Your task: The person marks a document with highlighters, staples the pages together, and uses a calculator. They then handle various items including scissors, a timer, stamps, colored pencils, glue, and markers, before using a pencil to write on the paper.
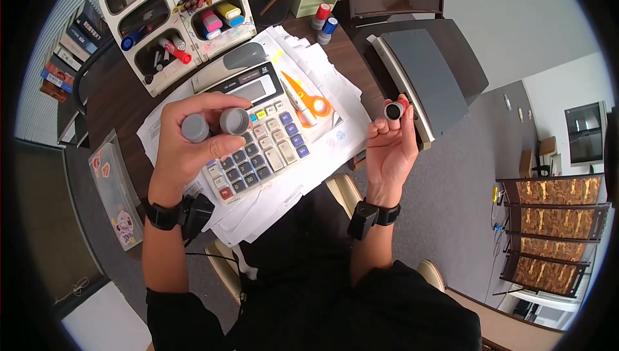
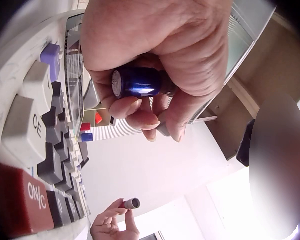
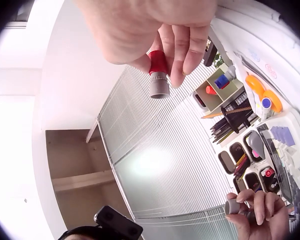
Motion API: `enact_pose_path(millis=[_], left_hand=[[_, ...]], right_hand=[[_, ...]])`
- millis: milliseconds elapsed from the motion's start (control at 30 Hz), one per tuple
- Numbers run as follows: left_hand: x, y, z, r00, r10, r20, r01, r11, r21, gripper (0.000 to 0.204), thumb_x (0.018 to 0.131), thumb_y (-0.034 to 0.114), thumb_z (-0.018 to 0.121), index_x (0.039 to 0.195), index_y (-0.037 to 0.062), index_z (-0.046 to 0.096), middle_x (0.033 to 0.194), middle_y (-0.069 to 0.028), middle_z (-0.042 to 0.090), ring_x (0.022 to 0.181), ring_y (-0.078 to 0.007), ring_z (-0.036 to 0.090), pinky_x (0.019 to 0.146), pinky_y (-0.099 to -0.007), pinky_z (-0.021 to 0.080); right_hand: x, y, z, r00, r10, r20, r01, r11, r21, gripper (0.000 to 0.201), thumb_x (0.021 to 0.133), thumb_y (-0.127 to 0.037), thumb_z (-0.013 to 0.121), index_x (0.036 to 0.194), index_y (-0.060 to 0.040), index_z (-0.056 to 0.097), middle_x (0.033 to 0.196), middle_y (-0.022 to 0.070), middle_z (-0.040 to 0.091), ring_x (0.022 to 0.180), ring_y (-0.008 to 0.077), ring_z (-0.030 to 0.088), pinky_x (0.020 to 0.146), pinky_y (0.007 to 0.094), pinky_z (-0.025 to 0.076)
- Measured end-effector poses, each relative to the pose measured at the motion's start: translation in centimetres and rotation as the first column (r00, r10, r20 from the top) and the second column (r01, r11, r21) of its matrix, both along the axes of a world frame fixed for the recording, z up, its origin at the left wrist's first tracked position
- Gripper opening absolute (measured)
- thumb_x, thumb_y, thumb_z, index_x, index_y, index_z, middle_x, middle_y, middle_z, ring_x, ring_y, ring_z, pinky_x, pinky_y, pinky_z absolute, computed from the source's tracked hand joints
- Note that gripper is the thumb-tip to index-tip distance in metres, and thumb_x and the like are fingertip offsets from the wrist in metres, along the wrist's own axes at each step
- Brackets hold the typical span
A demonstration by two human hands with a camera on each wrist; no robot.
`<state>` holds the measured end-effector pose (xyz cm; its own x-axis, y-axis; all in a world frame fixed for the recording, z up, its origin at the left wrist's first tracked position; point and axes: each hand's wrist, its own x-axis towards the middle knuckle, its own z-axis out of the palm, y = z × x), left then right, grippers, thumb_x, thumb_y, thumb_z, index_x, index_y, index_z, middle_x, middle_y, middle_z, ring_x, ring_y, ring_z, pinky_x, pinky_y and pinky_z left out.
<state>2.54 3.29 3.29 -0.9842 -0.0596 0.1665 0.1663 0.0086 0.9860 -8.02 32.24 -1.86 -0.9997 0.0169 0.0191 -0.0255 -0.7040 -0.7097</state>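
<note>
My left hand [image 1: 187, 135] pinches a hollow grey cap [image 1: 235, 121] between thumb and forefinger, above the calculator [image 1: 248, 151]. Tucked in the same hand is a small blue stamp [image 2: 140, 82], its shiny body showing under the curled fingers in the left wrist view; in the head view only a grey round end shows beside the cap. To the right, clear of the papers, my right hand [image 1: 390, 148] grips a red stamp [image 3: 158, 62] by its body. That stamp's grey end [image 3: 159, 87] points away from the fingers, its round dark face toward the head camera.
Another red stamp [image 1: 322, 12] and blue stamp [image 1: 329, 29] stand at the table's back. Orange scissors [image 1: 316, 104] lie on stacked papers [image 1: 277, 190] with small round ink marks. A white pen organizer [image 1: 187, 35], a mesh pen cup [image 1: 274, 3] and a plastic case [image 1: 116, 190] surround them.
</note>
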Motion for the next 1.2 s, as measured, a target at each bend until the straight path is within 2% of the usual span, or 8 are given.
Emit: enact_pose_path(millis=[433, 533, 767, 833, 933, 1033, 1100, 1200], left_hand=[[0.2, 0.2, 0.4, 1.0, 0.008, 0.006, -0.008, 0.999, 0.037, 0.044, 0.076, 0.013, 0.084, 0.114, -0.0037, 0.071, 0.096, -0.0083, 0.073, 0.083, -0.01, 0.067, 0.074, -0.0228, 0.053], [0.1, 0.3, 0.4, 1.0, 0.011, -0.002, -0.011, 1.0, 0.0, 0.042, 0.075, 0.011, 0.084, 0.113, -0.003, 0.071, 0.097, -0.0081, 0.073, 0.082, -0.0093, 0.066, 0.072, -0.0225, 0.052], [0.0, 0.5, 0.7, 0.999, 0.028, -0.031, -0.031, 0.994, -0.106, 0.035, 0.072, 0.011, 0.086, 0.104, 0.0018, 0.076, 0.098, -0.0039, 0.074, 0.078, -0.0074, 0.061, 0.068, -0.023, 0.047], [0.0, 0.7, 1.0, 0.999, 0.018, -0.039, -0.025, 0.982, -0.185, 0.035, 0.071, 0.01, 0.087, 0.103, 0.0026, 0.077, 0.097, -0.0034, 0.074, 0.076, -0.0061, 0.059, 0.067, -0.0228, 0.046], [-0.1, 0.8, 1.2, 1.0, 0.009, -0.023, -0.014, 0.972, -0.235, 0.037, 0.068, 0.012, 0.088, 0.102, 0.0026, 0.077, 0.094, -0.0038, 0.074, 0.073, -0.0076, 0.059, 0.066, -0.0232, 0.046], [-0.3, 0.8, 0.8, 1.0, -0.025, 0.008, 0.026, 0.97, -0.243, 0.042, 0.066, 0.014, 0.09, 0.104, 0.002, 0.077, 0.094, -0.0051, 0.074, 0.073, -0.0088, 0.059, 0.067, -0.024, 0.047], [-0.4, 0.9, 0.4, 0.995, -0.044, -0.086, 0.025, 0.978, -0.209, 0.036, 0.07, 0.013, 0.091, 0.103, 0.005, 0.077, 0.087, -0.002, 0.073, 0.069, -0.0085, 0.059, 0.064, -0.0234, 0.046], [-0.4, 1.0, 0.3, 0.998, -0.049, -0.045, 0.04, 0.985, -0.17, 0.042, 0.067, 0.017, 0.092, 0.104, 0.002, 0.077, 0.091, -0.0043, 0.073, 0.072, -0.0091, 0.06, 0.067, -0.0245, 0.048]], right_hand=[[0.2, -0.2, 0.1, 1.0, 0.02, -0.015, -0.02, 1.0, -0.015, 0.037, 0.101, -0.032, 0.063, 0.123, -0.0031, 0.061, 0.096, 0.0076, 0.071, 0.071, 0.0149, 0.07, 0.067, 0.0255, 0.057], [0.6, -0.7, 0.5, 1.0, 0.016, -0.013, -0.016, 1.0, -0.006, 0.038, 0.101, -0.029, 0.062, 0.127, -0.002, 0.06, 0.099, 0.0099, 0.071, 0.072, 0.0149, 0.07, 0.067, 0.0258, 0.058], [2.7, -3.4, 2.0, 0.982, 0.173, -0.078, -0.175, 0.984, -0.017, 0.04, 0.102, -0.022, 0.061, 0.135, 0.0011, 0.055, 0.111, 0.0204, 0.07, 0.077, 0.0178, 0.072, 0.072, 0.0276, 0.059], [3.5, -4.6, 2.0, 0.964, 0.213, -0.157, -0.197, 0.974, 0.108, 0.037, 0.101, -0.016, 0.062, 0.133, 0.0021, 0.055, 0.109, 0.021, 0.071, 0.077, 0.0205, 0.073, 0.073, 0.0287, 0.059], [4.5, -5.9, 2.3, 0.945, 0.246, -0.216, -0.221, 0.966, 0.132, 0.033, 0.098, -0.008, 0.065, 0.127, 0.004, 0.056, 0.108, 0.0223, 0.072, 0.078, 0.0229, 0.073, 0.072, 0.0312, 0.059], [5.0, -6.4, 2.1, 0.921, 0.289, -0.26, -0.244, 0.951, 0.191, 0.032, 0.094, 0.0, 0.066, 0.123, 0.0055, 0.055, 0.11, 0.0253, 0.071, 0.08, 0.0243, 0.073, 0.072, 0.0318, 0.06], [5.3, -6.6, 2.3, 0.898, 0.315, -0.307, -0.256, 0.942, 0.218, 0.032, 0.093, 0.003, 0.066, 0.123, 0.0061, 0.054, 0.113, 0.0272, 0.069, 0.087, 0.0258, 0.074, 0.074, 0.0331, 0.062], [5.5, -6.9, 2.2, 0.888, 0.326, -0.324, -0.262, 0.938, 0.225, 0.034, 0.091, 0.007, 0.067, 0.123, 0.0059, 0.054, 0.115, 0.0274, 0.068, 0.096, 0.0264, 0.073, 0.078, 0.0354, 0.064]])
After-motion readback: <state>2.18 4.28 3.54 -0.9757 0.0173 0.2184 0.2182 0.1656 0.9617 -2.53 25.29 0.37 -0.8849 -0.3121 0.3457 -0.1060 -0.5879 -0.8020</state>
